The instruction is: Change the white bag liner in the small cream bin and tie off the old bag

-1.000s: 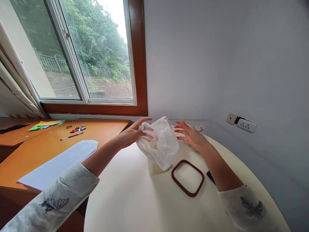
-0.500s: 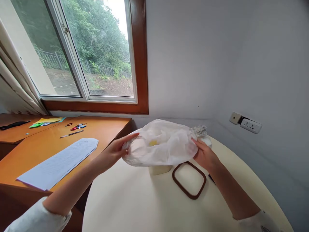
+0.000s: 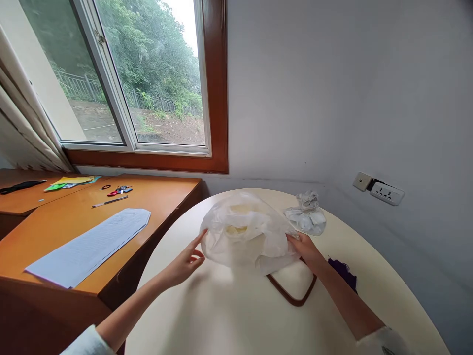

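I take the white plastic bag (image 3: 251,236) as my landmark and go down from the biggest. A pale wall (image 3: 288,98) rises behind the bag, and a window (image 3: 136,74) stands beyond it to the left, with trees outside. The round white worktop (image 3: 221,315) spreads beneath the bag, much of it toward me. Left of the bag, well apart, is a wooden worktop (image 3: 166,191); a light curtain (image 3: 22,113) hangs farther off that way.

The bag itself is over the far half of the round worktop, spread out sideways; I can't tell how much of it rests there. A pale yellow shape (image 3: 236,230) shows within it, too veiled to identify.

Papers (image 3: 92,246) lie well to the bag's left. A brown rounded ring (image 3: 295,302) lies just to its near right, partly covered by it. I see the left grip (image 3: 183,265) at the bag's left edge, thumb and fingers apart, index fingertip touching the film. The right grip (image 3: 309,254) is pinched on the bag's right edge. Just right of the bag and behind sits a clear crumpled bundle (image 3: 306,217); farther right and nearer, a dark purple cloth (image 3: 343,273). Well left of the bag are a pen (image 3: 110,201) and, behind it, keys (image 3: 121,190).
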A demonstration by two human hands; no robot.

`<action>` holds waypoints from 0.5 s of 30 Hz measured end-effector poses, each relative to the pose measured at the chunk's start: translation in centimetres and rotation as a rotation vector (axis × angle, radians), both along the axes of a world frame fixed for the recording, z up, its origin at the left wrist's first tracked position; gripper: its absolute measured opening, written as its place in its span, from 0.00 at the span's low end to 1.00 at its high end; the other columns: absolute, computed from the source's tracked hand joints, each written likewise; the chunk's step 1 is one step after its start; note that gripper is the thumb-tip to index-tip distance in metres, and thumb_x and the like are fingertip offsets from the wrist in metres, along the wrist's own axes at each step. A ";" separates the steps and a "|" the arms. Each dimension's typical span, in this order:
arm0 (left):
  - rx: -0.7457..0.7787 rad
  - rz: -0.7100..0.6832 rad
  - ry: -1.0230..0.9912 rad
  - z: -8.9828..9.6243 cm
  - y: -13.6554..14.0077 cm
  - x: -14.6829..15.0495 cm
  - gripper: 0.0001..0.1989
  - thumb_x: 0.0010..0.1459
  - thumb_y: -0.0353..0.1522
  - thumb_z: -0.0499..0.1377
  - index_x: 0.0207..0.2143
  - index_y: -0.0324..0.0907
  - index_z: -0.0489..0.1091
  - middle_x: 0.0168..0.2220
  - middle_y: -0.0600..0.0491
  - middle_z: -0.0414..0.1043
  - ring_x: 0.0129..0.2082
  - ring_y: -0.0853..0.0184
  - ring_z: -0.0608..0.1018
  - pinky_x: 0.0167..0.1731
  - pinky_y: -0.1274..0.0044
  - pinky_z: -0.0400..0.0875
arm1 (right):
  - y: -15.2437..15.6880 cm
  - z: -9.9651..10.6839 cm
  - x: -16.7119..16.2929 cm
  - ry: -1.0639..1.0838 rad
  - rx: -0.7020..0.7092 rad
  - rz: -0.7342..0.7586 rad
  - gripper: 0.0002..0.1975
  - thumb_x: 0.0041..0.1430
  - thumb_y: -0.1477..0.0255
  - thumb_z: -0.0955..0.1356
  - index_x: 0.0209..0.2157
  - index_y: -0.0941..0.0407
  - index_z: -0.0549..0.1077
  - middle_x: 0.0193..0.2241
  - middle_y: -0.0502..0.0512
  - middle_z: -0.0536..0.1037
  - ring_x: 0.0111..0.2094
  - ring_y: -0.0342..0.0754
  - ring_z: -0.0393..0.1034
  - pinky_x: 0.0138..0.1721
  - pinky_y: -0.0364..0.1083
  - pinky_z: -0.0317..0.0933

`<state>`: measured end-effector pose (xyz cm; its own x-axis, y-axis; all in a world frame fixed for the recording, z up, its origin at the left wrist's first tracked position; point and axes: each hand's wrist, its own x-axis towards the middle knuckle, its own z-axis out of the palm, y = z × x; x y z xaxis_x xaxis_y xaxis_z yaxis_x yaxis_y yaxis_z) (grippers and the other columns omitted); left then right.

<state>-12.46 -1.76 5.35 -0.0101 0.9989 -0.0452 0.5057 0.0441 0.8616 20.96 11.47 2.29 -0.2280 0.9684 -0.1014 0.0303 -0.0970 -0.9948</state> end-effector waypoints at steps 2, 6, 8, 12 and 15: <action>-0.059 0.060 0.053 0.6 1.3 -0.4 0.30 0.51 0.37 0.55 0.58 0.51 0.55 0.55 0.47 0.61 0.41 0.63 0.75 0.41 0.71 0.69 | 1.1 -0.5 0.0 -0.128 0.079 -0.016 0.15 0.42 0.64 0.70 0.35 0.53 0.73 0.35 0.57 0.77 0.38 0.55 0.71 0.38 0.52 0.64; 0.155 0.276 0.079 2.9 2.5 -0.1 0.15 0.51 0.35 0.53 0.41 0.44 0.70 0.45 0.48 0.69 0.41 0.61 0.74 0.40 0.71 0.69 | 2.7 0.1 0.0 -0.188 0.209 -0.099 0.31 0.35 0.69 0.72 0.47 0.50 0.66 0.41 0.57 0.73 0.45 0.54 0.67 0.44 0.54 0.61; 0.316 0.321 -0.006 3.8 2.3 1.0 0.12 0.53 0.36 0.53 0.38 0.42 0.70 0.43 0.48 0.70 0.41 0.62 0.74 0.42 0.71 0.69 | 2.8 1.3 -0.4 -0.109 0.333 -0.196 0.32 0.38 0.69 0.71 0.49 0.50 0.64 0.45 0.57 0.70 0.49 0.52 0.64 0.49 0.55 0.57; 0.415 0.177 -0.220 3.9 1.9 4.4 0.21 0.56 0.41 0.53 0.51 0.42 0.62 0.54 0.46 0.63 0.52 0.61 0.67 0.51 0.71 0.63 | 1.7 3.3 -2.7 0.187 0.416 -0.152 0.17 0.49 0.66 0.67 0.42 0.54 0.70 0.45 0.57 0.72 0.48 0.49 0.65 0.53 0.51 0.55; 0.345 0.153 -0.372 3.0 2.8 6.5 0.28 0.59 0.44 0.48 0.60 0.46 0.49 0.62 0.49 0.49 0.61 0.62 0.55 0.56 0.71 0.55 | 0.4 3.9 -5.4 0.351 0.244 0.011 0.19 0.52 0.61 0.65 0.44 0.53 0.70 0.48 0.56 0.71 0.50 0.49 0.64 0.51 0.48 0.57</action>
<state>-5.93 1.08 8.35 -0.2031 0.9446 0.2578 0.1726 -0.2246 0.9590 15.57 11.86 6.21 -0.2178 0.9518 0.2159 -0.3145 0.1410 -0.9387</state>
